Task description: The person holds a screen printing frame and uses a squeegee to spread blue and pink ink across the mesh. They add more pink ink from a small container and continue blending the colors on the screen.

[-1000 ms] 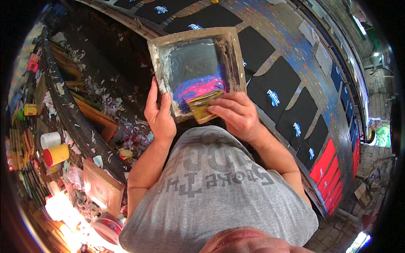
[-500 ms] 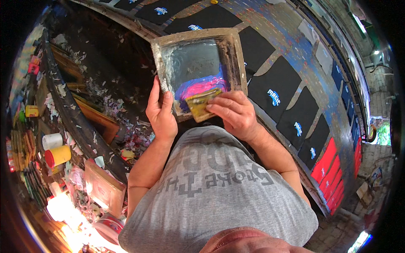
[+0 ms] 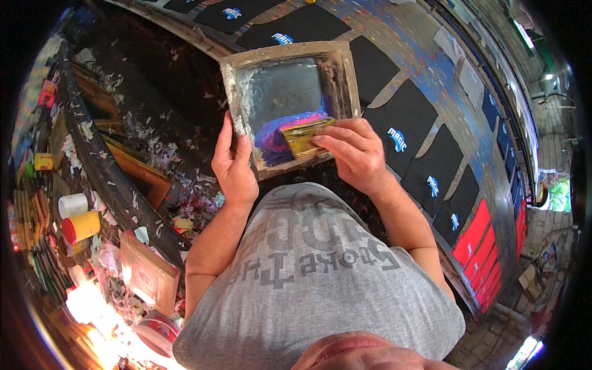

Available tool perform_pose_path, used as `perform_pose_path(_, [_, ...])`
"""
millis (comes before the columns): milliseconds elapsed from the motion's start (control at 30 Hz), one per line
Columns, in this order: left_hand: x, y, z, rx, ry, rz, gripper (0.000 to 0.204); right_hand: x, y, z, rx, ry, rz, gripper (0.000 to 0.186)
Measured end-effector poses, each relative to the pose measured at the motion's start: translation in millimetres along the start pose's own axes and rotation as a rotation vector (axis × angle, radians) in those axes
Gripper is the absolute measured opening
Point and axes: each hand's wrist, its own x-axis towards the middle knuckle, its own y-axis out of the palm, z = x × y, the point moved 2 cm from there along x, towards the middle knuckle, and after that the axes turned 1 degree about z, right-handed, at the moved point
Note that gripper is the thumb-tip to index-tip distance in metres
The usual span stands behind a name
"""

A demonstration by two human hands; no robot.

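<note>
A wooden-framed printing screen (image 3: 290,52) is held up in front of my body, tilted a little. My left hand (image 3: 235,163) grips its left side, thumb on the near face and fingers behind the frame. In my right hand (image 3: 356,151) is a yellowish, ink-stained squeegee (image 3: 305,137), pinched between thumb and fingers. It lies over the lower part of the mesh, against the ink. Blue, purple and pink ink (image 3: 277,126) is smeared across the lower mesh, while the upper mesh (image 3: 280,86) looks dark grey. The squeegee's lower edge and some of the ink behind it are hidden.
Black printed cloth pieces (image 3: 404,132) lie along a long paint-spotted table (image 3: 425,55) to the right, with red pieces (image 3: 476,256) nearer. On the left are a dark curved rail (image 3: 111,172), a yellow tub (image 3: 83,227), a white tub (image 3: 74,206) and another screen (image 3: 148,271).
My right hand has moved the squeegee up and to the right over the inked mesh, turning it slightly. The left hand and the screen stay nearly in place.
</note>
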Motion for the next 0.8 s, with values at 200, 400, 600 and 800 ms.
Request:
perform_pose_path(200, [3, -2, 1, -0.055, 0.012, 0.004, 0.063, 2, 2, 4, 0.017, -0.077, -0.019, 0.039])
perform_pose_path(400, [-4, 1, -2, 0.064, 0.023, -0.014, 0.061, 2, 3, 10, 0.045, -0.154, 0.126, 0.038])
perform_pose_path(600, [-7, -1, -1, -0.003, 0.010, -0.002, 0.061, -5, 5, 9, 0.029, -0.048, 0.023, 0.037])
perform_pose_path(800, [-5, -4, -4, 0.018, 0.052, -0.036, 0.062, -15, -4, 17, 0.079, -0.118, -0.028, 0.040])
